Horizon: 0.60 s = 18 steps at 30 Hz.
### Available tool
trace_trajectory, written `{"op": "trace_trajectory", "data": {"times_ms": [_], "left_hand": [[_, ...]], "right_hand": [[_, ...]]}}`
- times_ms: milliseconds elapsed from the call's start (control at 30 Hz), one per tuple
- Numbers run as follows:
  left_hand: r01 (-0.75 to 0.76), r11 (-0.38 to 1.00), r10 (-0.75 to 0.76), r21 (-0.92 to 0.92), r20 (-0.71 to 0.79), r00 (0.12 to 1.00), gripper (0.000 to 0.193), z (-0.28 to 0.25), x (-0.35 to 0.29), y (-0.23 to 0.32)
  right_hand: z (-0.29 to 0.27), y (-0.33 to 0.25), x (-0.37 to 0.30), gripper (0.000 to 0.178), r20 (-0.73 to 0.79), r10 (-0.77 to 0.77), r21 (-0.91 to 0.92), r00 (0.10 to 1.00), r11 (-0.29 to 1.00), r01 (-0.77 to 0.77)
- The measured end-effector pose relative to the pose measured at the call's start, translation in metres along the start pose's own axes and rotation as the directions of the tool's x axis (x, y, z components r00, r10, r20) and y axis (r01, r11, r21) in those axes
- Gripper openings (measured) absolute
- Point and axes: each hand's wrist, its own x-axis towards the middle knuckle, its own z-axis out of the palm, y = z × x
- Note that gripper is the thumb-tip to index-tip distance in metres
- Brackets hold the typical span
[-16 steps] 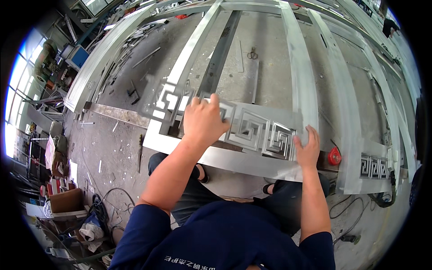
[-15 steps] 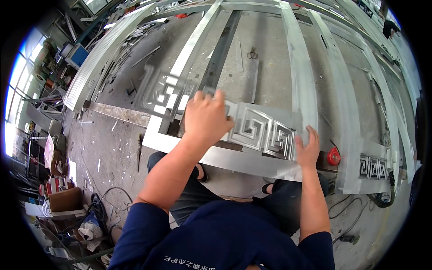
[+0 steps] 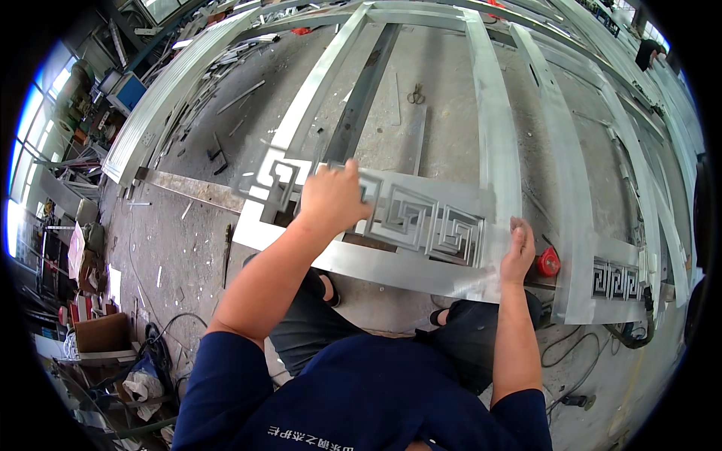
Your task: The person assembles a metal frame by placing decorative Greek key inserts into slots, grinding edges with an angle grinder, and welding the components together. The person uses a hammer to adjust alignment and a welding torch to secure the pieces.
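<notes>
My left hand (image 3: 331,199) is closed over the middle of a long metal fretwork panel (image 3: 410,218) with a squared spiral pattern. The panel lies slanted across the near end of a pale metal frame (image 3: 361,269); its left part is motion-blurred and juts past the frame's left upright. Part of the pattern is hidden under my left hand. At the frame's near right corner, my right hand (image 3: 517,254) is upright with its fingers extended and nothing visible in it. It is beside the frame's edge; whether it presses on the metal I cannot tell.
A red tape measure (image 3: 549,261) is just right of my right hand. Farther right, another frame holds a matching fretwork panel (image 3: 617,279). Scissors (image 3: 416,94) and metal offcuts (image 3: 241,96) lie on the floor. Cables (image 3: 583,368) run at lower right.
The panel's left end has come down toward the frame, with my left hand still on it. My right hand has shifted slightly, and its fingers are closer together.
</notes>
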Motion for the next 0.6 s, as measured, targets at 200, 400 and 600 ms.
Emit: {"op": "trace_trajectory", "data": {"times_ms": [200,400,600], "left_hand": [[0.064,0.990,-0.055,-0.127,0.077,0.996,0.070,0.058,0.015,-0.027],[-0.174,0.960,0.225,0.217,-0.236,0.945,0.065,-0.077,-0.002,0.044],[-0.110,0.897,0.334,0.429,-0.492,0.804,0.054,-0.203,0.004,0.061]], "right_hand": [[0.002,0.003,-0.001,0.044,-0.035,0.029,0.043,0.999,0.999,-0.027],[-0.004,-0.002,-0.001,0.045,-0.078,0.086,0.086,0.993,0.993,-0.079],[-0.008,-0.006,-0.001,0.049,-0.094,0.046,0.048,0.995,0.998,-0.042]]}}
